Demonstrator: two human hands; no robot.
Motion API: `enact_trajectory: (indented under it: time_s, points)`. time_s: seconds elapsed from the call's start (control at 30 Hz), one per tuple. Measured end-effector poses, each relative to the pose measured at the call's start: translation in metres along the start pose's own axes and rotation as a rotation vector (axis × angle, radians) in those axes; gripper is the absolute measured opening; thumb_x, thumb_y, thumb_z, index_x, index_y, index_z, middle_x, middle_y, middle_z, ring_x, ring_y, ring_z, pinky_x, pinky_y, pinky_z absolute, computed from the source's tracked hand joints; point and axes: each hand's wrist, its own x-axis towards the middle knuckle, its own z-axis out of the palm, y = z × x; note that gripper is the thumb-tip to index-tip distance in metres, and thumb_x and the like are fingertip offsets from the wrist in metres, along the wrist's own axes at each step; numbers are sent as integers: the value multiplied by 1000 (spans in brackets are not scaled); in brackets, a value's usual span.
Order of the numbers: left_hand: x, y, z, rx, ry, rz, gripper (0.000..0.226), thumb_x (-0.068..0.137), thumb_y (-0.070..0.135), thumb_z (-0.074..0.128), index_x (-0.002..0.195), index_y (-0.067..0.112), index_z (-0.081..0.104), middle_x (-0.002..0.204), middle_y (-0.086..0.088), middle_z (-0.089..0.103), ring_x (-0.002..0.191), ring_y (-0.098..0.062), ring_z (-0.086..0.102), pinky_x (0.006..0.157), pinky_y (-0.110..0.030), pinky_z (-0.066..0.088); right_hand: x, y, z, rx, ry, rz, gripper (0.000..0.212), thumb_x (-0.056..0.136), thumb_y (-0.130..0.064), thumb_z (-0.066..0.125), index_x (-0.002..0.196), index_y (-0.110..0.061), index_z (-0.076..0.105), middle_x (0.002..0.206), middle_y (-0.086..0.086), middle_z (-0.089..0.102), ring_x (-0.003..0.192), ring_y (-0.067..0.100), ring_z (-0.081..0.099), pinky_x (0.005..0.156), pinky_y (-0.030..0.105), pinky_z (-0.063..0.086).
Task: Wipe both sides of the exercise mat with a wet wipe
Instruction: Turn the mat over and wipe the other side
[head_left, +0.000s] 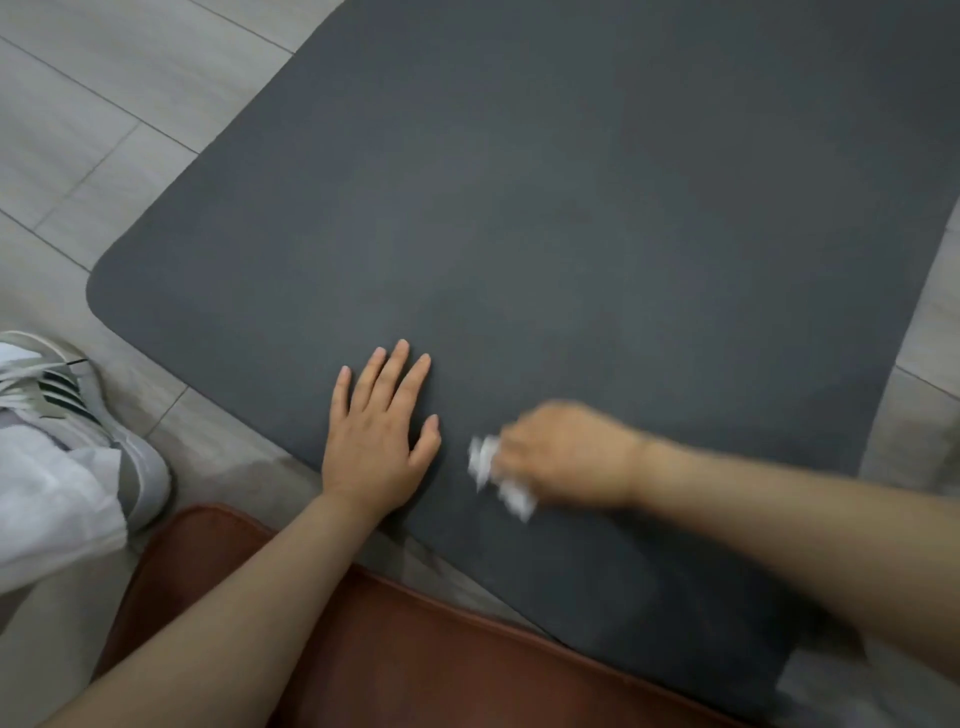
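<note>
Both forearms bare, no sleeves, nothing worn on wrists or hands. Left leg: white trouser leg. Left foot: grey and white sneaker, dark side stripes, white laces.

Left hand flat on mat; right hand grips wipe.
</note>
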Motion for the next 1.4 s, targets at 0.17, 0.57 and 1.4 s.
enact_trajectory:
  time_s: [0.17, 0.57, 1.4]
  points:
    - [-2, 0, -3, -19, 11, 5, 63, 90, 41, 35, 150, 22, 40, 161, -2, 31, 150, -21, 23, 122, -48, 14, -90, 167, -62, -361, 119, 1199, 32, 92, -20, 52, 120, -5, 52, 117, 24, 57, 104, 42, 59, 85, 49, 50]
    - [-2, 3, -2, 0, 64, -6, 64, 85, 31, 34, 147, 18, 46, 157, -4, 38, 147, -23, 30, 122, -46, 17, -26, -53, 18, 220, -180, -282, 18, 87, -14, 64, 103, -6, 64, 100, 11, 67, 84, 25, 64, 72, 34, 54]
    - [-1, 4, -2, -2, 78, -15, 65, 84, 28, 34, 146, 20, 46, 156, -3, 38, 147, -22, 30, 122, -43, 16, -7, -42, -2, 356, -250, 115, 51, 77, -12, 71, 122, -8, 46, 124, 10, 41, 86, 26, 53, 74, 35, 42]
